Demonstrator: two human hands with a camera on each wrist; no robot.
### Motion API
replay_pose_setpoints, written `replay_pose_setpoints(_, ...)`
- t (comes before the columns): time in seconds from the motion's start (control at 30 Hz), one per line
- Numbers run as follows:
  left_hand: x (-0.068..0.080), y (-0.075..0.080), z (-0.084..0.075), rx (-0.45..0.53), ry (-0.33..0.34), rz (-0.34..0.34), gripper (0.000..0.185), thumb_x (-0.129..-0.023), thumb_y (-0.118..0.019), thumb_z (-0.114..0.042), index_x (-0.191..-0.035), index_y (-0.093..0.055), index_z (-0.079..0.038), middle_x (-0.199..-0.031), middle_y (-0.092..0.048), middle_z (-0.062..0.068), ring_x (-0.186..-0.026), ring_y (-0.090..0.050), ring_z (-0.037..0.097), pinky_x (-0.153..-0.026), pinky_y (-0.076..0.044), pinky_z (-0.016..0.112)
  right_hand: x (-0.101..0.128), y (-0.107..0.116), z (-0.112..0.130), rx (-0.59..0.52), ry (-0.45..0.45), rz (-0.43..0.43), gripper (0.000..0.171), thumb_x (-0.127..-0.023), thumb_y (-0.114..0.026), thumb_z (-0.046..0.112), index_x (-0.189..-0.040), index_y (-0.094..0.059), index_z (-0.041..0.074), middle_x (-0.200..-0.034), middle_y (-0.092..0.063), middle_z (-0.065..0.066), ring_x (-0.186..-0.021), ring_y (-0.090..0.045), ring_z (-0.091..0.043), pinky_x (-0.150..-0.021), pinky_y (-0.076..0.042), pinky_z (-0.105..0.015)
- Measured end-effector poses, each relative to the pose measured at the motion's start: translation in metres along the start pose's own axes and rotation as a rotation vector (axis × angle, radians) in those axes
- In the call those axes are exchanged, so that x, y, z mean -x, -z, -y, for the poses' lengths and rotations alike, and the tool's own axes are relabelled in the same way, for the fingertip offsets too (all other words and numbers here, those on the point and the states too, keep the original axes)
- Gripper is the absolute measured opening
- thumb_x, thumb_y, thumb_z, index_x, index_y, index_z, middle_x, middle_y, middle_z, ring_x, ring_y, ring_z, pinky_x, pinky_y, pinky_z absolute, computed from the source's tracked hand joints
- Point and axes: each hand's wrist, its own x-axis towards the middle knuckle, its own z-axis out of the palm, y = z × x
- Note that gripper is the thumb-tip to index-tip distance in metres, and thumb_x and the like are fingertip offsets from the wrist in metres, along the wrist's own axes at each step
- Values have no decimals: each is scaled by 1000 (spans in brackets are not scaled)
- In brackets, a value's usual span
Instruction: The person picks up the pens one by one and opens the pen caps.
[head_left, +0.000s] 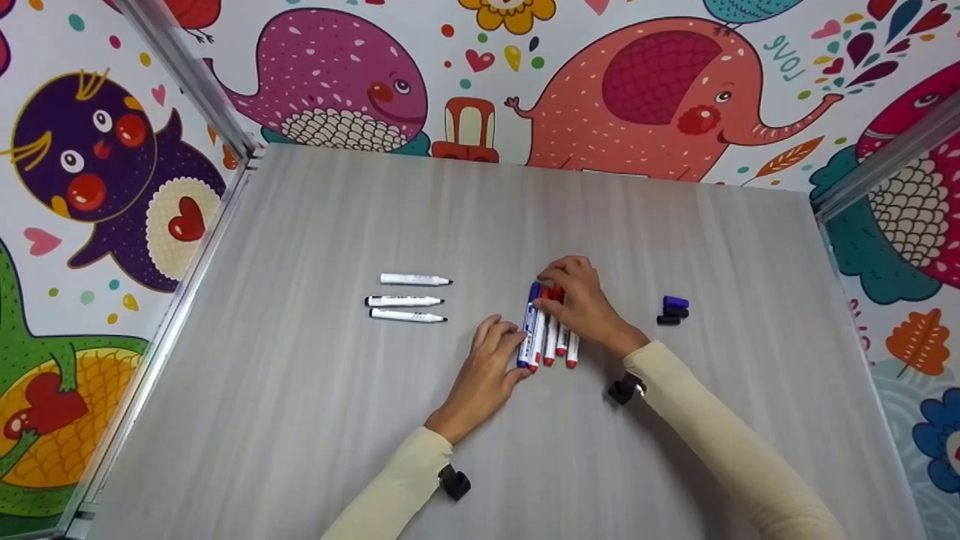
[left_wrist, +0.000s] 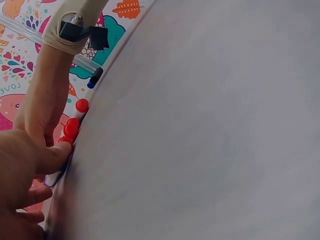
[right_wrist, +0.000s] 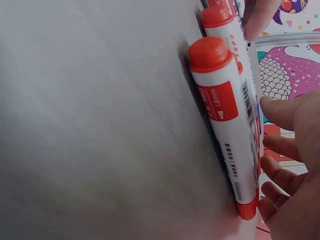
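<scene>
A row of capped red markers (head_left: 551,337) lies side by side on the table, with one blue-capped marker (head_left: 528,326) at its left edge. My left hand (head_left: 484,375) is at the left side of the row, its fingers along the blue marker and its thumb at the near end. Over the far ends of the row is my right hand (head_left: 589,304), fingers loosely bent and thumb across the markers. The right wrist view shows a thick red marker (right_wrist: 220,135) close up, with the right fingers (right_wrist: 282,172) spread loosely beside it.
Three white markers (head_left: 409,301) with bare dark tips lie at the left, pointing right. To the right sit loose caps, a blue cap (head_left: 676,301) and two black caps (head_left: 668,320). A patterned wall panel (head_left: 337,82) and metal frame rails (head_left: 217,217) border the grey table (head_left: 300,420).
</scene>
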Motion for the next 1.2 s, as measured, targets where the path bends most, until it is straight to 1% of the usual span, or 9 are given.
replay_pose_setpoints(0.23, -5, -1, -2, -13, -1, 10, 52, -97, -86, -19, -143, -68, -3, -149, -58, 12, -154, -38, 37, -125, -41, 48, 1, 3, 1, 36, -20, 8, 44, -98, -85, 19, -134, -74, -4, -139, -61, -21, -136, -44, -42, -115, -34, -61)
replay_pose_setpoints(0.43, -4, 1, 0, -17, -12, 12, 53, -95, -87, -20, -143, -68, -3, -146, -59, 13, -154, -39, 38, -125, -41, 49, 4, 0, 4, 79, -24, 41, 39, -102, -81, 20, -132, -75, -5, -140, -62, -21, -141, -41, -42, -117, -30, -61)
replay_pose_setpoints(0.57, -7, 6, -1, 10, -17, 10, 60, -91, -90, -21, -144, -67, -1, -146, -60, 13, -153, -40, 40, -126, -38, 51, 5, 3, 7, 72, 7, 19, 39, -103, -79, 22, -131, -74, -5, -140, -63, -22, -142, -41, -43, -117, -29, -63)
replay_pose_setpoints(0.67, -13, 13, -3, 39, -20, 15, 65, -90, -91, -21, -146, -65, -1, -146, -59, 12, -153, -40, 40, -127, -36, 53, 4, 10, 10, 63, 30, -10, 40, -103, -80, 22, -131, -74, -5, -139, -63, -22, -140, -43, -43, -117, -30, -64)
replay_pose_setpoints(0.73, -16, 17, -4, 60, -21, 25, 68, -90, -92, -22, -148, -63, -2, -147, -59, 11, -153, -39, 39, -127, -35, 54, 3, 14, 13, 49, 30, -12, 40, -103, -80, 21, -132, -73, -6, -139, -63, -22, -140, -43, -42, -117, -29, -64)
replay_pose_setpoints(0.87, -21, 25, -6, 122, 13, 83, 77, -89, -93, -20, -155, -57, -2, -152, -57, 13, -154, -37, 37, -129, -32, 54, 3, 22, 19, 16, 11, 5, 42, -105, -78, 24, -135, -73, -5, -141, -62, -21, -142, -43, -39, -119, -29, -62)
replay_pose_setpoints(0.97, -25, 32, -7, 185, 55, 151, 87, -88, -95, -18, -161, -50, -2, -157, -54, 14, -154, -36, 35, -130, -32, 52, 4, 27, 24, -17, 12, 14, 42, -106, -76, 25, -137, -72, -4, -143, -61, -21, -141, -43, -38, -120, -30, -62)
replay_pose_setpoints(1.07, -28, 38, -8, 259, 84, 213, 96, -87, -96, -17, -166, -43, -1, -161, -50, 15, -155, -36, 34, -130, -32, 51, 7, 32, 30, -55, 3, 16, 42, -107, -76, 26, -137, -72, -3, -143, -61, -18, -140, -43, -36, -121, -34, -59)
replay_pose_setpoints(1.2, -29, 45, -8, 348, 95, 271, 103, -87, -97, -20, -169, -37, -1, -165, -46, 16, -156, -36, 32, -129, -33, 51, 12, 40, 38, -107, -24, 15, 40, -107, -75, 26, -139, -73, 1, -145, -60, -14, -141, -45, -32, -121, -41, -56)
